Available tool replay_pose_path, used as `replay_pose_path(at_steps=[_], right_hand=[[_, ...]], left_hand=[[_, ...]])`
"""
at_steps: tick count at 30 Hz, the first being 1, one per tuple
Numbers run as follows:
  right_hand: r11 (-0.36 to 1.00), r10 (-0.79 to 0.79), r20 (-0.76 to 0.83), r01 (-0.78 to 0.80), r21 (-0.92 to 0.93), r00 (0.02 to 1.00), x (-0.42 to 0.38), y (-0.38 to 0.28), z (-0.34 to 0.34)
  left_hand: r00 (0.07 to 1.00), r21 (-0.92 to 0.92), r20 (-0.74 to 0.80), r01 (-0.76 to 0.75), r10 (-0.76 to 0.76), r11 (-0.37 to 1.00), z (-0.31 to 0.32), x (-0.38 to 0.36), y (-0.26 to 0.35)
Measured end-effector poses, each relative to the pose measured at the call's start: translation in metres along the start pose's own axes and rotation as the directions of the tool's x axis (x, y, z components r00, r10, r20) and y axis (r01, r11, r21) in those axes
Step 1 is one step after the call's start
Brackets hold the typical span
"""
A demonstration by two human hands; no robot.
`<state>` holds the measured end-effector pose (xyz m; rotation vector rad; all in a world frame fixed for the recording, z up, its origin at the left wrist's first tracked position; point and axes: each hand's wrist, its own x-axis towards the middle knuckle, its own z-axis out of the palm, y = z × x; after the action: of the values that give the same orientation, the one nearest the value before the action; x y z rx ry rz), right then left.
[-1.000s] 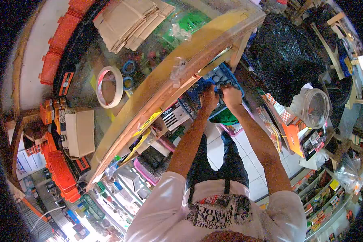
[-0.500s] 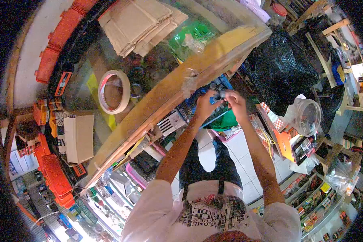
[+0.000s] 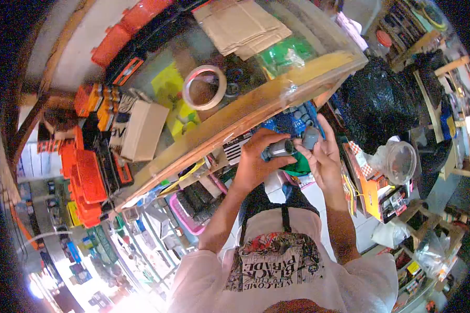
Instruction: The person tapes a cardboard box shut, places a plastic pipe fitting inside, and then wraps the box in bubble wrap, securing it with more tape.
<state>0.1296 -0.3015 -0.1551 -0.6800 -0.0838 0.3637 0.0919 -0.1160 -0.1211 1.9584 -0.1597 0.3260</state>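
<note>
grey cylindrical fitting (image 3: 281, 148) is clamped in my left grip (image 3: 257, 157), thumb below, fingers above, hollow end facing right. right grip (image 3: 326, 163) is together on a second grey fitting (image 3: 311, 137), pinched between thumb and fingers. both pieces are held up just beside each other; can't tell if they touch. blue basket (image 3: 313, 111) with more grey pieces sits just beyond, near the wooden edge of the bench (image 3: 235, 121). tape roll (image 3: 221, 88) and flat cardboard (image 3: 240, 28) lie on top of the bench.
</note>
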Motion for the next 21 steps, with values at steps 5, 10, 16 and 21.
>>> replay_pose_path(at_steps=[5, 10, 16, 21], right_hand=[[0.964, -0.147, 0.119, 0.169, -0.207, 0.982, -0.011, -0.002, 0.035], [0.905, -0.306, 0.329, 0.380, -0.191, 0.893, -0.016, -0.016, 0.068], [0.937, -0.211, 0.396, 0.301, -0.179, 0.894, -0.040, -0.021, 0.076], [0.865, -0.289, 0.504, 0.447, -0.227, 0.814, -0.048, -0.027, 0.081]], left_hand=[[0.995, 0.078, -0.074, -0.059, 0.065, 0.995, -0.018, -0.011, 0.048], [0.985, 0.156, -0.141, -0.074, 0.097, 0.985, -0.031, -0.031, 0.083], [0.961, 0.321, -0.227, -0.078, 0.156, 0.944, -0.038, -0.050, 0.116], [0.947, 0.337, -0.254, -0.103, 0.196, 0.936, -0.036, -0.062, 0.130]])
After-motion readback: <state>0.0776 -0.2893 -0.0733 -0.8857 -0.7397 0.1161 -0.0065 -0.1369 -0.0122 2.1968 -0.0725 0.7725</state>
